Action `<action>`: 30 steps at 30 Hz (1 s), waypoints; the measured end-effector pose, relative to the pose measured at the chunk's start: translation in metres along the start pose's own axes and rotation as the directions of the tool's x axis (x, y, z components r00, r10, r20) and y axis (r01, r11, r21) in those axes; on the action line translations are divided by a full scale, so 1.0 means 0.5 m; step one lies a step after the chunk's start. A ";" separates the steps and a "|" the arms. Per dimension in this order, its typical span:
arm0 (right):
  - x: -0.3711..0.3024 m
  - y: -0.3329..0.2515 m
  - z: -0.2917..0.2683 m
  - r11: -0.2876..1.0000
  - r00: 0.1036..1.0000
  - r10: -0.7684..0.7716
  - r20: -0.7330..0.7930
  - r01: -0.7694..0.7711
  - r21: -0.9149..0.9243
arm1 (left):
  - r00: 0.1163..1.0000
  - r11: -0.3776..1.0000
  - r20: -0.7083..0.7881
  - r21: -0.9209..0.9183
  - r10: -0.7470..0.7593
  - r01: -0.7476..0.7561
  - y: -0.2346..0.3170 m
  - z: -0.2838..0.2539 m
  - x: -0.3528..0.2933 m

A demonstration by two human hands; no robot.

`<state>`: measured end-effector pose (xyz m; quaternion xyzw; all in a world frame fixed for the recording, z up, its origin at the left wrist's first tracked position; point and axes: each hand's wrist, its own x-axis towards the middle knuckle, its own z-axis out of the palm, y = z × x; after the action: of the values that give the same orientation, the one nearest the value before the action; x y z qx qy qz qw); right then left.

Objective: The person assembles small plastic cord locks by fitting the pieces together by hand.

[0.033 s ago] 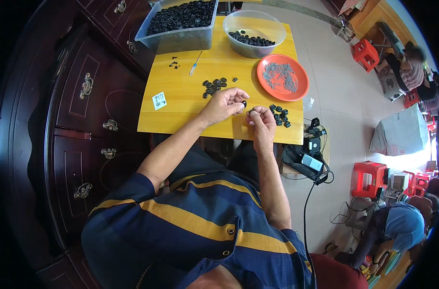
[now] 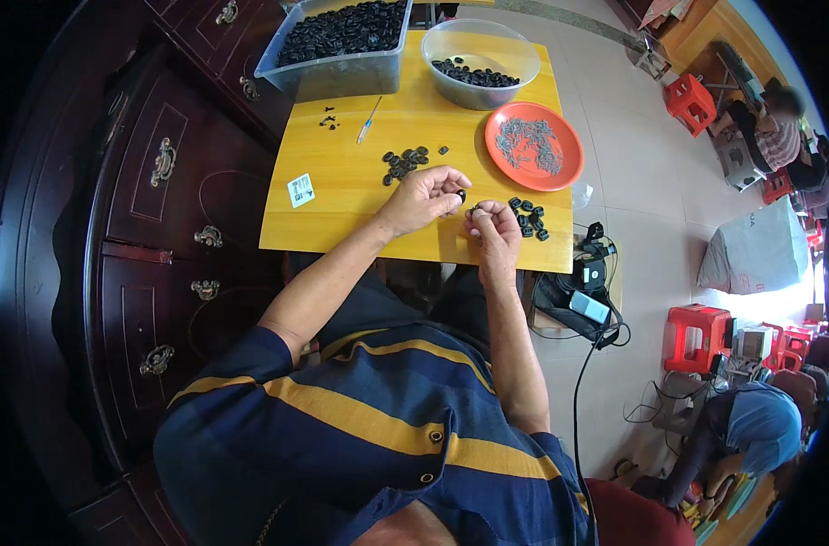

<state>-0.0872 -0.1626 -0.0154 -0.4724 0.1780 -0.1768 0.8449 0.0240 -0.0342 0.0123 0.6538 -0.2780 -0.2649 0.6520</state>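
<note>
Over the near part of the yellow table (image 2: 341, 205), my left hand (image 2: 421, 199) pinches a small black plastic piece (image 2: 462, 195) between thumb and fingers. Close to its right, my right hand (image 2: 494, 235) is closed at the fingertips on something small that I cannot make out. A pile of flat black oval pieces (image 2: 403, 164) lies beyond my left hand, with one single black piece (image 2: 443, 150) to its right. Beside my right hand is a group of similar black pieces (image 2: 529, 218). An orange-red plate (image 2: 574, 164) farther right holds many thin grey metal pins.
At the back stand a clear bin (image 2: 341, 80) heaped with black pieces and a round clear tub (image 2: 473, 96). A thin screwdriver-like tool (image 2: 367, 126), black bits (image 2: 329, 118) and a white label (image 2: 300, 191) lie on the table. Dark drawers (image 2: 173, 182) border the left; other people sit at right.
</note>
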 end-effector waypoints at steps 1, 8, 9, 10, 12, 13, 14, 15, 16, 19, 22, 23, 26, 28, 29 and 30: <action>0.000 -0.001 0.002 0.999 1.000 0.000 -0.012 -0.001 -0.038 | 0.998 0.995 0.004 0.084 0.061 -0.061 -0.004 -0.002 0.001; -0.001 0.003 -0.003 0.999 0.999 -0.031 0.017 0.032 -0.024 | 0.990 0.951 0.066 0.275 0.127 -0.141 0.017 -0.007 -0.003; -0.003 0.002 -0.002 0.999 0.999 -0.030 0.017 0.031 -0.021 | 0.984 0.941 0.084 0.292 0.154 -0.172 0.018 -0.008 -0.004; -0.004 0.002 -0.001 0.999 0.999 -0.029 0.016 0.029 -0.017 | 0.978 0.929 0.101 0.309 0.181 -0.203 0.019 -0.008 -0.005; -0.002 0.006 -0.003 0.999 0.999 -0.029 0.024 0.030 -0.019 | 0.975 0.926 0.096 0.307 0.199 -0.219 0.022 -0.002 -0.005; -0.001 0.007 -0.005 0.999 0.999 -0.029 0.032 0.030 -0.022 | 0.972 0.923 0.090 0.305 0.218 -0.236 0.023 0.000 -0.006; -0.003 0.005 -0.002 0.999 0.999 -0.029 0.032 0.030 -0.021 | 0.972 0.922 0.090 0.306 0.218 -0.236 0.023 0.001 -0.007; -0.005 0.002 0.000 0.999 0.999 -0.035 0.030 0.036 -0.028 | 0.971 0.920 0.092 0.313 0.220 -0.238 0.022 0.001 -0.009; -0.006 0.000 0.002 0.999 0.999 -0.041 0.028 0.042 -0.034 | 0.971 0.917 0.094 0.320 0.221 -0.240 0.022 0.001 -0.010; -0.002 0.002 0.000 0.997 0.998 -0.050 0.036 0.052 -0.056 | 0.970 0.911 0.111 0.334 0.216 -0.241 0.028 0.003 -0.011; -0.008 -0.004 0.008 0.995 0.998 -0.053 0.026 0.055 -0.084 | 0.973 0.914 0.106 0.334 0.205 -0.229 0.036 0.005 -0.015; -0.008 -0.003 0.008 0.995 0.998 -0.054 0.025 0.056 -0.084 | 0.973 0.914 0.107 0.334 0.206 -0.230 0.036 0.006 -0.015; -0.008 0.001 0.005 0.997 0.999 -0.048 0.022 0.049 -0.054 | 0.965 0.901 0.125 0.348 0.231 -0.261 0.035 0.007 -0.013; -0.009 0.000 0.004 0.997 0.999 -0.042 0.022 0.044 -0.060 | 0.965 0.897 0.134 0.358 0.226 -0.260 0.036 0.007 -0.014; -0.008 0.001 0.003 0.997 0.999 -0.042 0.022 0.044 -0.060 | 0.965 0.897 0.134 0.358 0.227 -0.260 0.033 0.007 -0.012; -0.007 0.001 0.003 0.997 0.999 -0.041 0.022 0.042 -0.065 | 0.957 0.885 0.151 0.367 0.248 -0.287 0.029 0.006 -0.010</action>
<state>-0.0894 -0.1596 -0.0147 -0.5053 0.1652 -0.1835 0.8269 0.0179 -0.0327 0.0267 0.7105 -0.4442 -0.1449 0.5262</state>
